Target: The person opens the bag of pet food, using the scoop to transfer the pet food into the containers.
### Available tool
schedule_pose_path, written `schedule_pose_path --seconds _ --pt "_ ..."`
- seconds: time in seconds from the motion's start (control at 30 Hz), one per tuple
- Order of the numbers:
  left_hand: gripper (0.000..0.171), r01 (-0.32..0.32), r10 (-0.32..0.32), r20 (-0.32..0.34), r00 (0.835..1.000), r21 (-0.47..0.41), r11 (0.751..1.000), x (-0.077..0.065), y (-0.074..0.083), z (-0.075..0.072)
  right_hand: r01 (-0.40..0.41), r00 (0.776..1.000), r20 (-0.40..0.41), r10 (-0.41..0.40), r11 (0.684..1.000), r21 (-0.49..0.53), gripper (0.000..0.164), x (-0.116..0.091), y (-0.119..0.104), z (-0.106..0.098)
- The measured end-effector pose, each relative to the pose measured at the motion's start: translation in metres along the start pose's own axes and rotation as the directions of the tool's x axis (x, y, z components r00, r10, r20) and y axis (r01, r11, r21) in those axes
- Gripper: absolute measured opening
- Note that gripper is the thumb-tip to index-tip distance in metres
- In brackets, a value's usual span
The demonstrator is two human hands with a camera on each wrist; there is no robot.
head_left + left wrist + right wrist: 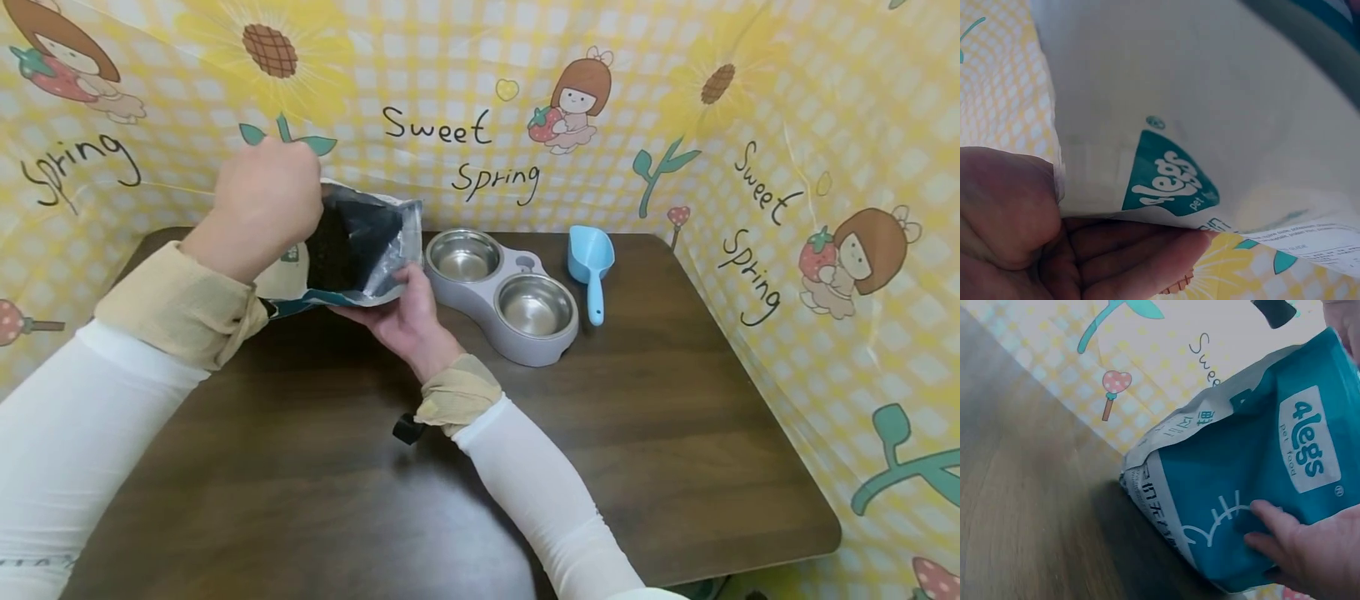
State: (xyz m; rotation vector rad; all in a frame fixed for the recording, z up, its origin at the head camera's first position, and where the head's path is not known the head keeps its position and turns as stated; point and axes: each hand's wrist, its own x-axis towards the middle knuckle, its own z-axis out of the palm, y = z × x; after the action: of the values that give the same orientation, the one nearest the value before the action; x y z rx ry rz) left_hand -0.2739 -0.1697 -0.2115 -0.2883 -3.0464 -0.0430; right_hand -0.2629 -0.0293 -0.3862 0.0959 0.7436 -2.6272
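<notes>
An opened pet food bag [390,225], silver inside with dark contents [330,250], is held tilted, its mouth facing the head camera. My left hand [266,200] grips its upper left edge from above; in the left wrist view, the bag's pale side [1116,125] lies against the thumb and fingers. Lower down, my right hand [411,321] holds the bag at the near right edge of the mouth, thumb at the rim. In the right wrist view, its fingers [1272,519] press on the teal face [1222,469] lettered "4legs pet food".
Right of the bag, a grey double-bowl feeder [487,287] with two steel bowls stands on the dark wooden table [660,433]. Beside it lies a light blue scoop [591,258]. A yellow checked printed cloth [480,50] hangs behind and along the sides.
</notes>
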Motion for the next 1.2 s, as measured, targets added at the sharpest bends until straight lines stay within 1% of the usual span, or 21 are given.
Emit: schedule_pose_path --seconds 0.07,0.2,0.3,0.4,0.5,0.6,0.67,0.7,0.77,0.8,0.87,0.9,0.93,0.97,1.03,1.13,1.17,1.2 --pt "0.039 0.005 -0.005 -0.003 1.0 -0.005 1.0 0.002 0.0 0.002 0.01 0.999 -0.032 -0.009 0.999 0.041 0.073 0.006 0.003 0.0" --pt "0.041 -0.006 0.007 -0.045 0.999 0.002 1.0 0.007 -0.002 0.005 0.022 0.996 -0.089 -0.012 0.994 0.11 0.071 0.021 0.008 -0.001" --pt "0.043 0.009 -0.009 -0.055 0.998 -0.009 1.0 0.013 -0.004 0.008 0.02 0.996 -0.09 -0.008 0.992 0.127 0.07 0.035 0.008 -0.004" --pt "0.042 0.046 -0.049 -0.043 0.998 -0.06 0.997 0.02 -0.005 0.011 0.017 0.997 -0.075 -0.008 0.994 0.111 0.068 0.045 0.005 -0.008" --pt "0.039 0.08 -0.084 -0.03 0.996 -0.121 0.989 0.024 -0.007 0.014 0.021 0.997 -0.076 -0.017 0.999 0.047 0.066 0.043 -0.004 -0.007" --pt "0.04 0.122 -0.13 -0.045 0.99 -0.161 0.979 0.022 -0.011 0.016 -0.018 0.999 -0.041 0.015 0.996 -0.089 0.066 0.026 -0.015 0.004" --pt "0.039 0.156 -0.167 -0.048 0.985 -0.181 0.971 0.019 -0.015 0.013 -0.063 0.998 -0.008 0.063 0.98 -0.189 0.062 0.014 -0.024 0.014" --pt "0.04 0.166 -0.179 -0.056 0.982 -0.186 0.968 0.018 -0.015 0.011 -0.085 0.996 0.012 0.091 0.965 -0.248 0.06 0.008 -0.029 0.017" --pt "0.041 0.159 -0.176 -0.077 0.981 -0.187 0.969 0.016 -0.013 0.007 -0.12 0.991 0.018 0.133 0.938 -0.326 0.056 -0.002 -0.043 0.02" --pt "0.044 0.15 -0.167 -0.074 0.983 -0.197 0.969 0.015 -0.011 0.005 -0.134 0.989 0.002 0.145 0.926 -0.353 0.055 -0.006 -0.05 0.02" --pt "0.052 0.118 -0.143 -0.097 0.985 -0.228 0.966 0.014 -0.005 0.003 -0.149 0.988 -0.04 0.147 0.893 -0.425 0.059 -0.011 -0.066 0.015" --pt "0.056 0.1 -0.131 -0.115 0.985 -0.244 0.965 0.013 -0.002 0.004 -0.158 0.987 -0.063 0.145 0.872 -0.464 0.06 -0.013 -0.072 0.012" --pt "0.06 0.095 -0.132 -0.122 0.984 -0.269 0.958 0.011 0.0 0.005 -0.171 0.985 -0.085 0.148 0.848 -0.502 0.062 -0.014 -0.078 0.01" --pt "0.063 0.097 -0.141 -0.133 0.981 -0.292 0.951 0.008 0.002 0.006 -0.186 0.983 -0.101 0.156 0.811 -0.555 0.062 -0.015 -0.082 0.007" --pt "0.066 0.121 -0.18 -0.155 0.971 -0.33 0.936 0.002 0.002 0.009 -0.209 0.977 -0.108 0.185 0.717 -0.665 0.059 -0.017 -0.088 0.003" --pt "0.055 0.172 -0.258 -0.18 0.949 -0.39 0.904 -0.01 0.001 0.013 -0.214 0.968 -0.099 0.229 0.56 -0.801 0.051 -0.02 -0.09 0.001" --pt "0.051 0.171 -0.269 -0.203 0.941 -0.4 0.9 -0.013 0.001 0.014 -0.21 0.966 -0.094 0.241 0.519 -0.829 0.048 -0.021 -0.091 0.001" --pt "0.048 0.164 -0.273 -0.225 0.935 -0.409 0.898 -0.015 0.002 0.015 -0.206 0.964 -0.089 0.251 0.487 -0.849 0.047 -0.022 -0.091 0.001"
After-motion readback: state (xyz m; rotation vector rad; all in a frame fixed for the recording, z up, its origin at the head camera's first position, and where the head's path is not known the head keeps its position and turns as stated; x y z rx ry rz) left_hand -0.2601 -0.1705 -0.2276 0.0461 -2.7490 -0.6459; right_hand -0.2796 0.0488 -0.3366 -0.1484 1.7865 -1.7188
